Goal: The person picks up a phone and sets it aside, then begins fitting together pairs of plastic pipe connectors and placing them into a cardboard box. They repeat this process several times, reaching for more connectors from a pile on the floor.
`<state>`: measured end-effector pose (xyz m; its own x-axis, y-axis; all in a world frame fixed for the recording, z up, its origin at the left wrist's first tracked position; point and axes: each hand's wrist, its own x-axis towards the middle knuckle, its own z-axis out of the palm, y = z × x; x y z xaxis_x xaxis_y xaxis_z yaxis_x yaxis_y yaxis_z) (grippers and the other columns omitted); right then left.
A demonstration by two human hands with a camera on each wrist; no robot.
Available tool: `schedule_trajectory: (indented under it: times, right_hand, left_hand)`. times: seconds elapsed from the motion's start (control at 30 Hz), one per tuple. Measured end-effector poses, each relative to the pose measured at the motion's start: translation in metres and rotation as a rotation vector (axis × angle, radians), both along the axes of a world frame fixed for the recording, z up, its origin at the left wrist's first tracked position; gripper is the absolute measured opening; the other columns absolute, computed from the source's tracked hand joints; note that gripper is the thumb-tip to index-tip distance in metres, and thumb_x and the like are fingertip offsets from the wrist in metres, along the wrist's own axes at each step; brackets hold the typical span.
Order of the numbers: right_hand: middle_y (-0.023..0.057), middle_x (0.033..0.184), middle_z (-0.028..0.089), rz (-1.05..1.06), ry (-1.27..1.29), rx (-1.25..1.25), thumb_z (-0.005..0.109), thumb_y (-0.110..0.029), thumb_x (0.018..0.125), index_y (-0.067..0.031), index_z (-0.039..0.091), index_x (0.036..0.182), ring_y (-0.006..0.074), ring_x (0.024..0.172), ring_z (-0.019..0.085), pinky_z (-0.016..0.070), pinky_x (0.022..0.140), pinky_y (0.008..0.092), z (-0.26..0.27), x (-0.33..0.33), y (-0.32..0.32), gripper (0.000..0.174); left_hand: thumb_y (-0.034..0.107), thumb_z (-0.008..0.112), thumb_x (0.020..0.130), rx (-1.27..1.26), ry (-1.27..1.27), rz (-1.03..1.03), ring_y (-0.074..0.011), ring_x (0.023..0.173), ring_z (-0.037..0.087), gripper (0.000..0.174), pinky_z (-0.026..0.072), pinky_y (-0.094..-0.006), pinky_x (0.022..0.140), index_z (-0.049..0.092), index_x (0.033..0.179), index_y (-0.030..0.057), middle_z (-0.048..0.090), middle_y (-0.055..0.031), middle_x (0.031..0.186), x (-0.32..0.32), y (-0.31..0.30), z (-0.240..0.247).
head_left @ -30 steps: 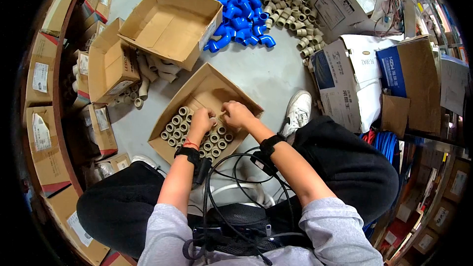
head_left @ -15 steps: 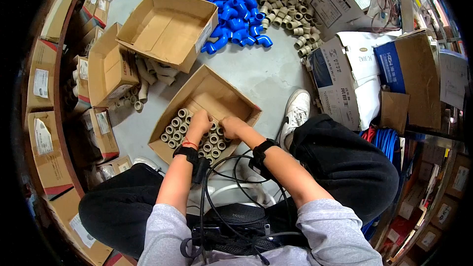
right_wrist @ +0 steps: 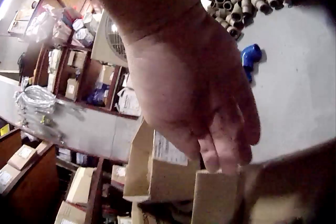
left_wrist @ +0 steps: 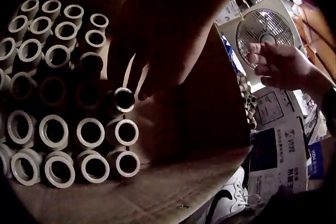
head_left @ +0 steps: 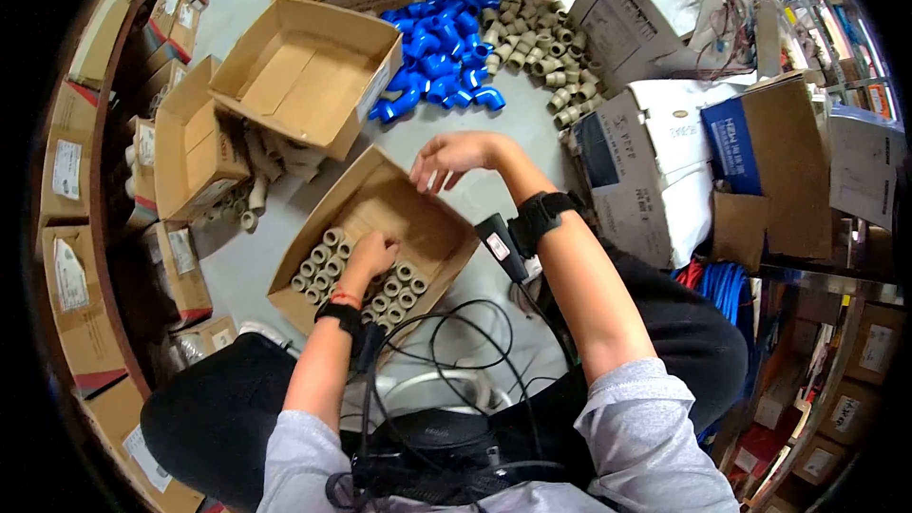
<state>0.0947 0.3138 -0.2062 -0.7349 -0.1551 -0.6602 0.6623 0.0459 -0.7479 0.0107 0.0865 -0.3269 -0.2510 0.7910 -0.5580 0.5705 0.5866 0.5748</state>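
Beige pipe couplings (head_left: pixel 407 271) stand on end in close rows inside an open cardboard box (head_left: pixel 366 176). My left hand (head_left: pixel 375 252) reaches down into this box, at the end of the rows. In the left wrist view its fingertips are right at the rim of one coupling (left_wrist: pixel 125 99); the hand's own shadow covers the far side, and I cannot tell whether it grips that piece. My right hand (head_left: pixel 458 157) hovers over the box's far right edge, fingers loosely bent. The right wrist view shows that hand (right_wrist: pixel 191 87) from close by, holding nothing.
Blue elbow fittings (head_left: pixel 437 66) and a heap of loose beige couplings (head_left: pixel 541 43) lie on the floor beyond. Another cardboard box (head_left: pixel 304 66) stands at the far left. Printed cartons (head_left: pixel 651 157) line the right side. Black cables (head_left: pixel 451 318) loop between my legs.
My right hand has left the couplings, risen out of the box and moved away from my body. My left hand stays low among the couplings. The head view has shifted slightly.
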Motion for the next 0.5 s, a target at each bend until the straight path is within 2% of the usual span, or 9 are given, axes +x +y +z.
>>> schedule_trajectory:
  times: [0.07,0.13,0.17,0.27,0.33,0.37,0.4,0.47,0.5]
  right_hand:
    - [0.0070,0.083,0.059,-0.247,0.007,0.189,0.046,-0.019,0.080,-0.0044,0.055,0.092,0.0159,0.072,0.058,0.0468,0.063,0.0276,-0.006,0.007,0.030,0.021]
    - [0.0067,0.078,0.058,-0.482,0.003,0.454,0.048,-0.022,0.078,-0.0041,0.056,0.087,0.0142,0.067,0.058,0.0467,0.058,0.0267,-0.040,0.019,0.061,0.022]
    - [0.0102,0.080,0.058,-0.454,-0.002,0.692,0.054,-0.023,0.072,-0.0033,0.055,0.092,0.0207,0.076,0.058,0.0468,0.066,0.0317,-0.071,0.029,0.083,0.028]
    - [0.0214,0.101,0.052,-0.482,-0.087,1.080,0.056,-0.016,0.064,-0.0063,0.052,0.104,0.0338,0.092,0.051,0.0401,0.084,0.0365,-0.092,0.066,0.094,0.041]
    - [0.0225,0.115,0.040,-0.634,-0.328,1.040,0.057,-0.015,0.063,-0.0108,0.039,0.119,0.0352,0.107,0.040,0.0346,0.091,0.0373,-0.084,0.076,0.088,0.058]
    - [0.0218,0.123,0.028,-0.640,-0.377,1.035,0.060,-0.016,0.063,-0.0124,0.029,0.125,0.0378,0.112,0.033,0.0349,0.090,0.0386,-0.086,0.079,0.089,0.070]
    - [0.0205,0.126,0.023,-0.685,-0.416,1.069,0.064,-0.014,0.061,-0.0137,0.028,0.125,0.0376,0.115,0.028,0.0349,0.091,0.0391,-0.083,0.079,0.087,0.073]
    - [0.0244,0.127,0.020,-0.670,-0.391,1.168,0.060,-0.013,0.064,-0.0142,0.025,0.125,0.0431,0.112,0.028,0.0336,0.090,0.0424,-0.084,0.081,0.091,0.070]
    - [0.0228,0.129,0.016,-0.711,-0.454,1.126,0.063,-0.009,0.063,-0.0159,0.022,0.127,0.0421,0.115,0.025,0.0329,0.091,0.0424,-0.083,0.077,0.099,0.076]
  left_hand:
    - [0.019,0.053,0.074,0.026,-0.014,-0.001,-0.0259,0.079,0.059,0.022,0.0448,-0.0324,0.071,0.061,0.088,0.0032,0.061,-0.0155,0.083,0.001,0.000,0.012]
    - [0.018,0.054,0.073,0.026,-0.067,0.018,-0.0291,0.081,0.058,0.022,0.0445,-0.0337,0.072,0.061,0.089,0.0038,0.059,-0.0179,0.083,0.001,0.001,0.018]
    - [0.019,0.054,0.074,0.029,-0.081,0.028,-0.0285,0.081,0.058,0.023,0.0445,-0.0333,0.073,0.060,0.090,0.0032,0.059,-0.0177,0.084,0.000,0.000,0.018]
    - [0.020,0.054,0.075,0.024,-0.141,0.058,-0.0265,0.082,0.058,0.025,0.0447,-0.0318,0.073,0.059,0.092,0.0015,0.060,-0.0167,0.088,-0.006,-0.002,0.018]
    - [0.020,0.054,0.076,0.011,-0.205,0.091,-0.0251,0.082,0.059,0.027,0.0447,-0.0305,0.073,0.058,0.094,0.0006,0.060,-0.0154,0.091,-0.013,-0.002,0.019]
    - [0.020,0.054,0.077,0.045,-0.252,0.131,-0.0236,0.081,0.059,0.027,0.0450,-0.0298,0.072,0.058,0.096,0.0008,0.060,-0.0144,0.092,-0.018,-0.002,0.017]
    - [0.019,0.054,0.077,0.079,-0.299,0.173,-0.0222,0.081,0.059,0.027,0.0454,-0.0290,0.071,0.057,0.097,0.0010,0.060,-0.0134,0.092,-0.023,-0.003,0.014]
    - [0.018,0.053,0.079,0.108,-0.384,0.255,-0.0188,0.079,0.059,0.027,0.0459,-0.0275,0.068,0.056,0.099,0.0012,0.060,-0.0112,0.091,-0.027,0.002,0.016]
    - [0.017,0.052,0.080,0.109,-0.419,0.295,-0.0169,0.078,0.058,0.026,0.0461,-0.0266,0.066,0.055,0.100,0.0013,0.060,-0.0100,0.090,-0.031,0.006,0.027]
